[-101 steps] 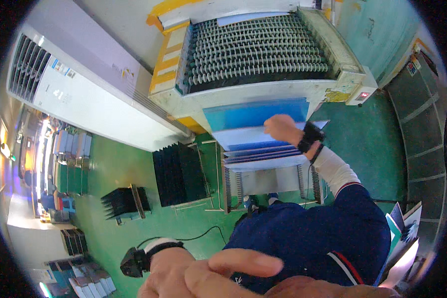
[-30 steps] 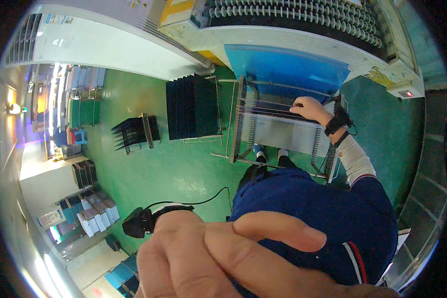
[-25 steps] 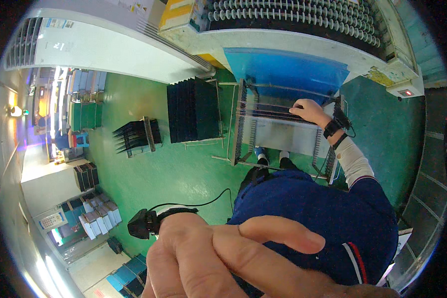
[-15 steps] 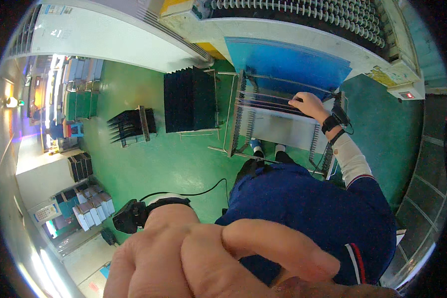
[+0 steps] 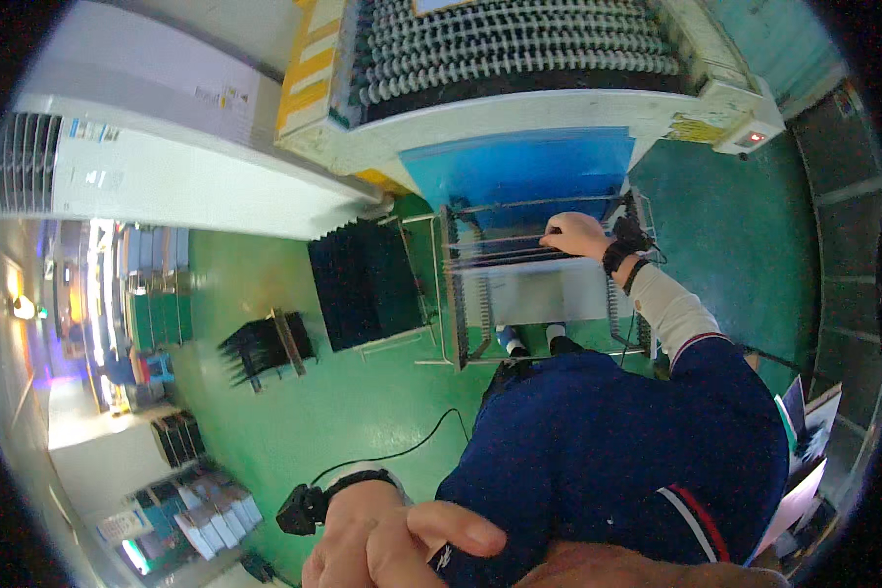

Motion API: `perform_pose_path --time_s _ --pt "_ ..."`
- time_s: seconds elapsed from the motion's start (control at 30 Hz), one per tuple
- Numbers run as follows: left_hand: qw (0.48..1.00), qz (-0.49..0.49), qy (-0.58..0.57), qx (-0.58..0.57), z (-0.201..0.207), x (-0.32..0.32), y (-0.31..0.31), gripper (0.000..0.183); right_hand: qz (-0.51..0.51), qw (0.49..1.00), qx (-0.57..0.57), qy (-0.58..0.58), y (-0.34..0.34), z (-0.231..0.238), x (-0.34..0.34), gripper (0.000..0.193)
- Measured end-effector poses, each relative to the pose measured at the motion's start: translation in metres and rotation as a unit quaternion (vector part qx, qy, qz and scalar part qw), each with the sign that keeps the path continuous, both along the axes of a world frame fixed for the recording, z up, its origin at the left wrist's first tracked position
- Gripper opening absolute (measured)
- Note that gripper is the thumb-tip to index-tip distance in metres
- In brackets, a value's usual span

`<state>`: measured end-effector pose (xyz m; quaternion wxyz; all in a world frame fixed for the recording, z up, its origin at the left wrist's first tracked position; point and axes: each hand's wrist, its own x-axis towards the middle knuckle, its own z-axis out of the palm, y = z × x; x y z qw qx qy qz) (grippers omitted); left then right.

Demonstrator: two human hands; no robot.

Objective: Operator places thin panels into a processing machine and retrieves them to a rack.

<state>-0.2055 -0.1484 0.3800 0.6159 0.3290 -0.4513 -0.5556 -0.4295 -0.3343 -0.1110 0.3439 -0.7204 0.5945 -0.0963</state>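
Note:
My right hand [image 5: 576, 235] reaches to a metal rack [image 5: 449, 304] with coiled, slotted sides. Its fingers are pinched at the upper edge of a thin panel [image 5: 505, 245] standing among others in the rack; the fingertips are partly hidden. A pale translucent sheet [image 5: 549, 294] shows on the rack's near side. My left hand [image 5: 392, 544] is raised close to the camera, one finger stretched out and the others cut off by the lower edge. Nothing shows in it. Black straps with small devices sit on both wrists.
Beyond the rack, blue sheets [image 5: 519, 171] lean before a roller machine [image 5: 519, 59]. Left of it stand a rack of black panels [image 5: 367, 284] and a smaller one [image 5: 265, 348]. A white cabinet [image 5: 196, 167] stands far left. A black cable [image 5: 402, 454] hangs near my left wrist.
My view has tilted up, showing more of the roller machine. My left hand has dropped lower in the picture and its finger has straightened. My right hand stays at the rack.

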Motion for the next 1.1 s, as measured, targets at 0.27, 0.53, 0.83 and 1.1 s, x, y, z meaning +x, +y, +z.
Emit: perform_pose_path --time_s 0.27,0.53,0.83,1.1 --pt "0.97 -0.073 0.208 -0.1 -0.044 0.005 0.007 0.027 -0.019 0.999 0.019 0.019 0.0 0.007 0.009 0.033" --pt "0.978 0.049 0.164 0.122 0.012 -0.017 0.017 0.027 -0.031 0.998 0.026 0.043 -0.002 0.005 0.009 0.034" --pt "0.966 0.04 0.236 0.097 0.012 -0.036 0.018 0.023 -0.015 0.999 0.021 0.047 -0.007 0.013 0.012 0.035" --pt "0.962 0.003 0.27 -0.035 -0.024 -0.037 0.017 0.019 0.005 0.999 0.019 0.029 -0.002 0.009 0.01 0.036"
